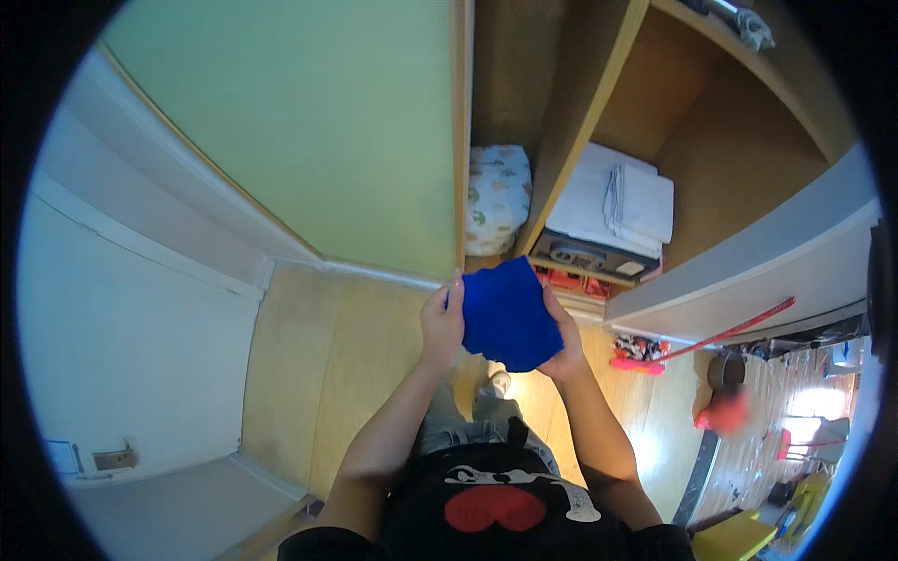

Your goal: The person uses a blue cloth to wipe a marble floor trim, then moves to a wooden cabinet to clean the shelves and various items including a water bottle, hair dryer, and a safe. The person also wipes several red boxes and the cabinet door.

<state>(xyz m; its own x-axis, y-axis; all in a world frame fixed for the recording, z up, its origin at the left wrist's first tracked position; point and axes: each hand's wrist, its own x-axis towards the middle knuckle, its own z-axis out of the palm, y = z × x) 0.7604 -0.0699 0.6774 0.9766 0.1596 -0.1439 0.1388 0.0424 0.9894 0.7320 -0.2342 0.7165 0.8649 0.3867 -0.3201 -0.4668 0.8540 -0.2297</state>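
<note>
A piece of bright blue cloth point(511, 319), roughly square with uneven edges, is stretched out flat before me above the floor. On its left edge my left hand point(443, 326) is closed, the thumb lying along the front. My right hand point(565, 342) grips the opposite edge, its thumb near the upper right side and its fingers mostly behind the cloth. Beyond the cloth stands an open wooden cabinet point(561, 151), partly covered by a pale green sliding panel point(302, 126).
Folded white linens point(617, 200) lie on a black safe point(582, 254) in the cabinet. Beside them is a patterned bundle point(498, 196). A white door point(140, 322) is at left. On the wooden floor at right, a red-handled mop or broom point(729, 328) leans against the wall.
</note>
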